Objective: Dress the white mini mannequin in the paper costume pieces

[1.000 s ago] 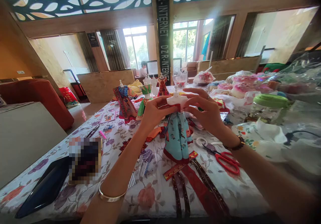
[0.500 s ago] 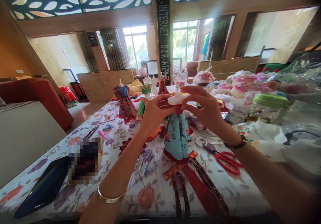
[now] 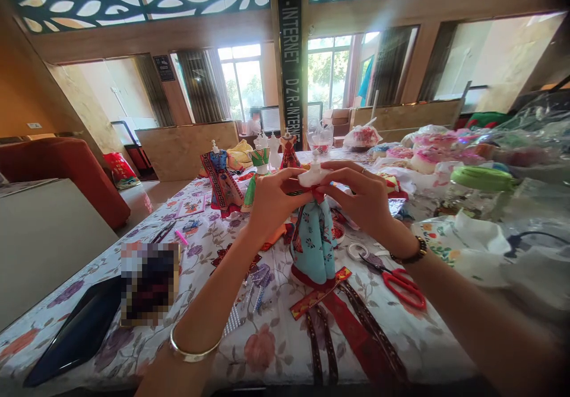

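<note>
From the head camera, the left hand [image 3: 271,198] and right hand [image 3: 363,198] both pinch the red waistband of a small white mannequin in a pale blue patterned skirt [image 3: 314,240], standing upright on the floral-clothed bench [image 3: 276,343]. Red-handled scissors [image 3: 396,281] lie just right of it; red and brown ribbon strips [image 3: 351,332] trail in front

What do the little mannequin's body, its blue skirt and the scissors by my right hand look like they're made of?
Mannequin body: probably white moulded plastic, smooth and slightly glossy. Blue skirt: patterned woven fabric, falling in soft folds, with a red hem. Scissors: dark metal blades, handles likely glossy red plastic.
</note>
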Demonstrator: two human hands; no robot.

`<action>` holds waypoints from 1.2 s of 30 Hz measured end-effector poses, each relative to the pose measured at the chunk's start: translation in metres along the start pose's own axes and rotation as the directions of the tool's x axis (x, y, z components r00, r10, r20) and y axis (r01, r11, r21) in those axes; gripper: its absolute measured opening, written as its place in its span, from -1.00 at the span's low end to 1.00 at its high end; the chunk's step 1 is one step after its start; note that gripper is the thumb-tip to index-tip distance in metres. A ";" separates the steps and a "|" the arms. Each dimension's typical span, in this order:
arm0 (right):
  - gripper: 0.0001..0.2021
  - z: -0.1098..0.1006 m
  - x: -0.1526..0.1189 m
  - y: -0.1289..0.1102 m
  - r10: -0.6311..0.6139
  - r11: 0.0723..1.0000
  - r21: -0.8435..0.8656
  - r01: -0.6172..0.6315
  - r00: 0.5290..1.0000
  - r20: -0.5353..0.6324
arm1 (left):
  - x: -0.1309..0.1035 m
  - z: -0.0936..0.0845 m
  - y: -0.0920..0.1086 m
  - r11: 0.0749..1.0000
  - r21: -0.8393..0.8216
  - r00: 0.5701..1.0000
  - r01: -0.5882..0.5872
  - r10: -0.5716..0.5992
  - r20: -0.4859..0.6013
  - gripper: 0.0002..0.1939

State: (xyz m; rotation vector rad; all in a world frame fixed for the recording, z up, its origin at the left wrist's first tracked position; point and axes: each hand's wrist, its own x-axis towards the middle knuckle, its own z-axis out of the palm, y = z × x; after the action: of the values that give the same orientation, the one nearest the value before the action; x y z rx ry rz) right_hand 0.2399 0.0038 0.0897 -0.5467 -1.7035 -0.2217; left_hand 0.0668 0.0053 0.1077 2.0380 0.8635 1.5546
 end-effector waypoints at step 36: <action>-0.91 0.000 -0.001 0.005 0.021 0.999 0.033 -0.021 1.000 0.000 | 0.005 -0.011 0.001 1.000 -0.022 0.986 -0.009 0.013 0.166 -0.52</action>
State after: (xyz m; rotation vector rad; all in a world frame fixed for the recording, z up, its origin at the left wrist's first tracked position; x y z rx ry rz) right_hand 0.2425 0.0083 0.0879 -0.5396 -1.6971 -0.1779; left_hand 0.0575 0.0082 0.1150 2.1251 0.7699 1.3698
